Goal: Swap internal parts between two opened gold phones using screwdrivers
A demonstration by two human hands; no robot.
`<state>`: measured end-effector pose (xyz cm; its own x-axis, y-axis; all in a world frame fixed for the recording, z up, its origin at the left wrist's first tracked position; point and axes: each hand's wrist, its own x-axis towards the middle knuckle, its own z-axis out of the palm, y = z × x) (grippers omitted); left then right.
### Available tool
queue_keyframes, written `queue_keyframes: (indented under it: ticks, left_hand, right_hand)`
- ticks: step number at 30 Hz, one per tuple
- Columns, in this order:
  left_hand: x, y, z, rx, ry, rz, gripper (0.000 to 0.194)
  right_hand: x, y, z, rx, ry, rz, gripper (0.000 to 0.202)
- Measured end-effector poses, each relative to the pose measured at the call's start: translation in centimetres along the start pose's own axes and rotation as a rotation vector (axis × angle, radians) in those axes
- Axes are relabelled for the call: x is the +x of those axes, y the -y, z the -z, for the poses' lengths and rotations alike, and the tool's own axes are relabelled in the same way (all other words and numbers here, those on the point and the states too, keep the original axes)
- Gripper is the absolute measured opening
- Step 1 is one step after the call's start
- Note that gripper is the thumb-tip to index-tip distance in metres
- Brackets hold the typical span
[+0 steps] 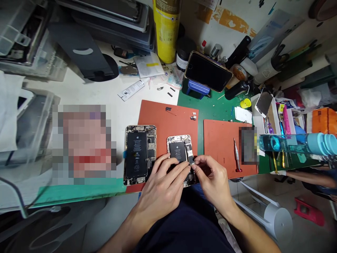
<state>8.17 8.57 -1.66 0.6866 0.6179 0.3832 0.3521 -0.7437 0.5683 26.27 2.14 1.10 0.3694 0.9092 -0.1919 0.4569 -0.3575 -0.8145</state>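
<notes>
An opened smaller phone (179,151) lies on a red-brown mat, its black battery and inner parts exposed. My left hand (164,181) lies across its lower half, fingers stretched out, with fingertips near the lower end of a narrow logic board (190,153). That board sits slightly tilted along the phone's right side. At its lower right edge, my right hand (213,174) is closed, thumb and index finger pinching the board. Left of them lies a larger opened phone (137,154), its battery also showing. My hands cover the smaller phone's lower part.
Small metal parts (193,116) lie on the red-brown mat (158,114). A screwdriver (236,156) rests on a second mat (218,140). Behind stand a propped phone (207,72) and a yellow can (166,31). A blue bottle (297,143) lies right. A person's arm (305,178) shows far right.
</notes>
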Motion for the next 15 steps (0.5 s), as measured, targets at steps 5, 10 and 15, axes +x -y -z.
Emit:
queue_keyframes:
  ticks: [5,10,15]
  left_hand:
    - [-0.1,0.0,0.0,0.008,-0.022,0.017,0.042]
    - [-0.2,-0.1,0.1,0.005,-0.023,0.018,0.043]
    - [-0.4,0.0,0.0,-0.014,-0.037,0.017,0.041]
  right_hand:
    - [-0.1,0.4,-0.1,-0.039,-0.028,0.032,0.009]
    - [-0.1,1.0,-0.2,-0.132,-0.051,0.090,0.011]
    - [-0.3,1.2,-0.5,-0.153,-0.076,0.149,0.016]
